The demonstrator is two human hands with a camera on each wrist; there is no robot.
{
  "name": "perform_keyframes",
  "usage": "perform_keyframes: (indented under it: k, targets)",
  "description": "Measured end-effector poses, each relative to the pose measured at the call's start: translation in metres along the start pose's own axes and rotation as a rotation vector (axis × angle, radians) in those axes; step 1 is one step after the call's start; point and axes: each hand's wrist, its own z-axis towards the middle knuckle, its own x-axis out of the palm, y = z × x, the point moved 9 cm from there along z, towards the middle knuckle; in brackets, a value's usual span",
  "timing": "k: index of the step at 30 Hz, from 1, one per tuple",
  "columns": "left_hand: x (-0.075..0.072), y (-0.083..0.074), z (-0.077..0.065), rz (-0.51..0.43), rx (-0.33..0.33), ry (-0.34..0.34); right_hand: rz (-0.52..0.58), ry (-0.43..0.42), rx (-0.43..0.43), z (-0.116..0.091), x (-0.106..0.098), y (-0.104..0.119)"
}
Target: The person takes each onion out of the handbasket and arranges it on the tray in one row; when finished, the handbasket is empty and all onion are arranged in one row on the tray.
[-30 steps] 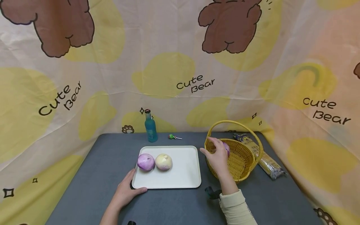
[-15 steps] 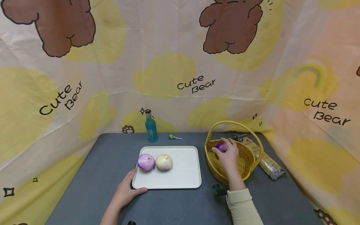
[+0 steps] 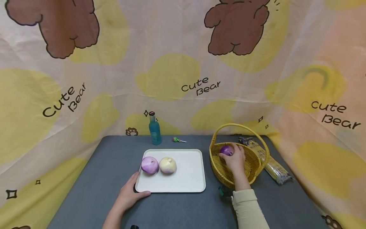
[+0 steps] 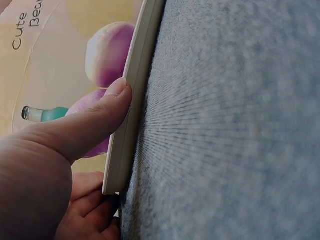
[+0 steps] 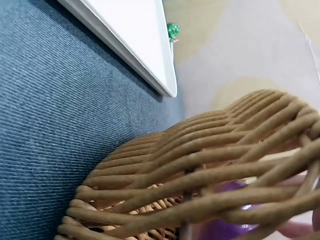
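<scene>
My left hand [image 3: 127,194] grips the front left corner of a white tray [image 3: 188,171]. Its thumb lies on the front rim in the left wrist view, with the fingers round the left side. A purple turnip [image 3: 150,165] and a paler white-and-purple turnip [image 3: 167,165] sit side by side on the tray's left half. Inside the yellow wicker basket [image 3: 222,176], my right hand [image 3: 236,160] holds a darker purple turnip [image 3: 226,150] between thumb and fingers. Through the weave in the right wrist view, that turnip and the fingers show only partly.
A blue bottle [image 3: 155,132] stands behind the tray, with a green-wrapped lollipop [image 3: 178,140] to its right. The basket's tall handle [image 3: 238,125] arches over its opening. A long clear-and-yellow packet [image 3: 273,165] lies right of the basket. A printed cloth hangs behind the table.
My right hand has moved rightward and down into the basket, and its fingers have come round the purple turnip. The left hand and tray have stayed in place.
</scene>
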Motion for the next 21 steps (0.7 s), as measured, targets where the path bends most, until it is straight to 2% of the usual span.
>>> perform_keyframes:
  k: [9,21]
  targets:
    - [0.0018,-0.0022,0.0003,-0.004,0.003,0.001,-0.084,0.070,0.054,0.0018,0.0069,-0.0093]
    - [0.0024,-0.0013,0.0019,-0.001,-0.005,0.010,-0.113,0.073,0.044,0.0024,0.0093,-0.0101]
